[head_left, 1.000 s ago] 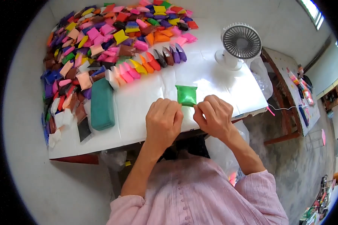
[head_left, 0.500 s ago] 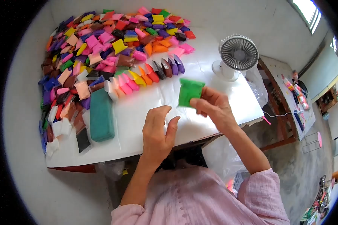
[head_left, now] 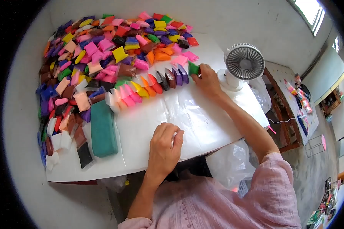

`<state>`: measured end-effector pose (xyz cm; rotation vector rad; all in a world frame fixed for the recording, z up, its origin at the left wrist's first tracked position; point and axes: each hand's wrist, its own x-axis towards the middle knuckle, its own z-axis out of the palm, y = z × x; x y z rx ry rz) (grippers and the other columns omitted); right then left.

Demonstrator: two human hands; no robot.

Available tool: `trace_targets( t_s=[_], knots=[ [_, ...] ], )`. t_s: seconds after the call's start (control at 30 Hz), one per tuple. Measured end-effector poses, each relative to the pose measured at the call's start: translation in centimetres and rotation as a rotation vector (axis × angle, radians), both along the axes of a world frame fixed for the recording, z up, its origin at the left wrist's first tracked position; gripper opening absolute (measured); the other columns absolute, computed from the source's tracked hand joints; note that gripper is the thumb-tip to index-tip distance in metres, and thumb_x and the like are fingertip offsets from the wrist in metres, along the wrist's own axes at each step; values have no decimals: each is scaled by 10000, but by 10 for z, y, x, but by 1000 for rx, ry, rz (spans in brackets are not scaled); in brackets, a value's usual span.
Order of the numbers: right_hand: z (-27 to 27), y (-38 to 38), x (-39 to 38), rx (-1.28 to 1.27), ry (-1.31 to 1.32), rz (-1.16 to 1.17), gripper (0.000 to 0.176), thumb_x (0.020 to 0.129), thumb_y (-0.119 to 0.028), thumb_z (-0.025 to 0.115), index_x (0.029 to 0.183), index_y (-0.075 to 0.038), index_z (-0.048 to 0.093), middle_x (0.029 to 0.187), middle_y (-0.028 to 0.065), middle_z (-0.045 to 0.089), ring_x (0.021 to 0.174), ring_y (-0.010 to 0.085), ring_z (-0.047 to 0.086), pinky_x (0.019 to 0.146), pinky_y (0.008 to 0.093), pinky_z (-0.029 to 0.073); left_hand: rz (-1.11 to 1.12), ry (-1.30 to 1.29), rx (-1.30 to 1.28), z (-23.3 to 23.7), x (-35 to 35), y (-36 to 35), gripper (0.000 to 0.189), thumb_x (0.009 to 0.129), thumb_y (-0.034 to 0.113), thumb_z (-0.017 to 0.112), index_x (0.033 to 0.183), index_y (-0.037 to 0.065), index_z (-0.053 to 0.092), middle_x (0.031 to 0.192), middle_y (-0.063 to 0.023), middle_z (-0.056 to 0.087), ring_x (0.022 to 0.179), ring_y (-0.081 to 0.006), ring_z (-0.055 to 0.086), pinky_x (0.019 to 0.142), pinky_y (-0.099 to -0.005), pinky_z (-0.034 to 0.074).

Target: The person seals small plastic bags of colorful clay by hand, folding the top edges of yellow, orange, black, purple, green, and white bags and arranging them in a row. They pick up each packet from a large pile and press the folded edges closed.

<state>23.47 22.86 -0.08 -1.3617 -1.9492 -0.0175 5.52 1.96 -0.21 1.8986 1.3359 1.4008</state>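
My right hand (head_left: pixel 207 79) reaches far across the white table (head_left: pixel 202 114) and grips a small green packet (head_left: pixel 193 68), set at the right end of a leaning row of coloured packets (head_left: pixel 153 83). Beside it in the row stand purple and brown packets. My left hand (head_left: pixel 165 147) rests flat near the table's front edge, fingers loosely together, holding nothing.
A big heap of coloured packets (head_left: pixel 99 45) covers the far left of the table. A long teal block (head_left: pixel 101 128) lies at the left. A small white fan (head_left: pixel 242 63) stands just right of my right hand. Clear plastic bags (head_left: pixel 233 162) hang below the table edge.
My right hand carried the green packet from the near middle of the table up and away to the end of the row. My left hand let go of it and settled near the front edge.
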Motion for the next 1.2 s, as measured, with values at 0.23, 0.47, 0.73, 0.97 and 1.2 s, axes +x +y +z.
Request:
trace_targets(
  t_s=[0.23,0.47,0.73,0.97,1.2],
  knots=[
    [-9,-9,-4,-13,-39,67,299,777,-112,634,1043,3,562,1046,202,553,899,398,599,798,466,488,-7,-18,19,-2,0,2,71,830,13,613,839,-33,559,836,-161,562,766,-333,549,671,-404,455],
    [-2,-12,-8,-73,-118,30,320,788,-117,610,1080,3,560,1060,200,562,910,392,603,804,464,490,6,7,35,-1,0,2,75,825,11,619,840,-34,560,842,-163,563,781,-339,551,684,-409,454],
    [16,-38,1,51,-91,11,439,813,-106,589,1234,-23,497,981,172,603,795,353,629,692,451,502,8,-14,39,-2,1,1,73,826,10,615,835,-36,559,845,-161,566,797,-347,551,695,-416,453],
    [14,-60,-3,243,-156,145,555,821,-73,629,1351,-104,466,777,107,629,612,257,607,566,384,472,15,18,78,-2,1,2,67,828,11,611,824,-27,556,835,-155,558,792,-341,545,694,-416,454],
    [7,-69,-17,191,-225,244,549,818,-80,621,1345,-100,472,831,134,642,667,299,618,596,405,481,10,11,58,-1,2,1,82,834,21,608,821,-31,546,823,-156,543,789,-342,533,695,-420,446]
  ],
)
